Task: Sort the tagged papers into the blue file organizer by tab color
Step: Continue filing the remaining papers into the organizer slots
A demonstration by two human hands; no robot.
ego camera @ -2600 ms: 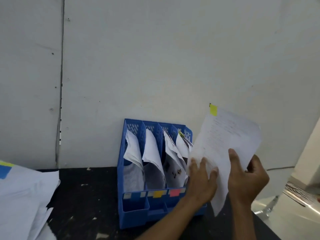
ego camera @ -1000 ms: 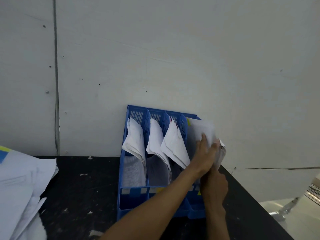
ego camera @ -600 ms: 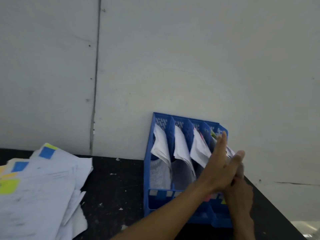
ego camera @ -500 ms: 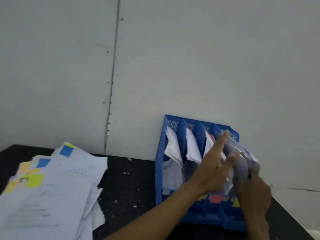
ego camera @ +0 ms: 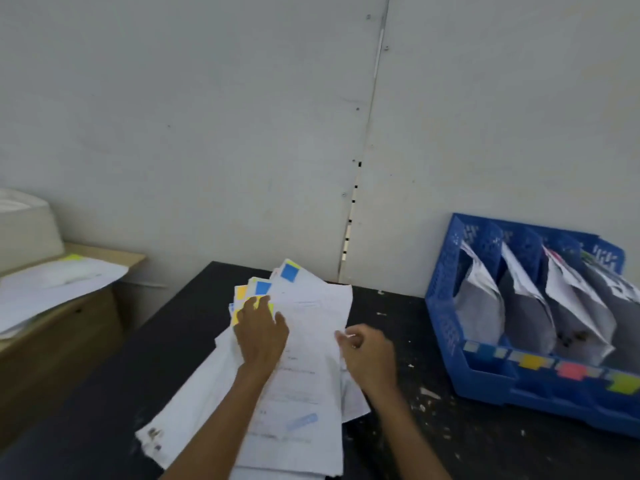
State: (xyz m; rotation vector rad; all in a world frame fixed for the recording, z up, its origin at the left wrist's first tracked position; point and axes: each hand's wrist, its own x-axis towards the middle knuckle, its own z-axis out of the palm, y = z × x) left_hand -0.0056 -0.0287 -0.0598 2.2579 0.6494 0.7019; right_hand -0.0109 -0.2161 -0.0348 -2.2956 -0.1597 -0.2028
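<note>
Head view: records the tagged papers (ego camera: pixel 207 393) fanned in a loose stack on the dark surface (ego camera: pixel 398 323), blue and yellow tabs (ego camera: pixel 290 273) at the far end. Finds the left hand (ego camera: pixel 261 336) open, fingers spread flat on the stack near the tabs, and the right hand (ego camera: pixel 369 358) curled, pinching the right edge of the top sheet (ego camera: pixel 304 375). Places the blue file organizer (ego camera: pixel 446 306) well apart to the right, papers in its compartments.

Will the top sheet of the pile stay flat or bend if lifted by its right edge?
Likely it bends: the top sheet is thin, and papers filed in the blue organizer already droop. It probably lifts lightly; the right hand pinches only its edge.
</note>
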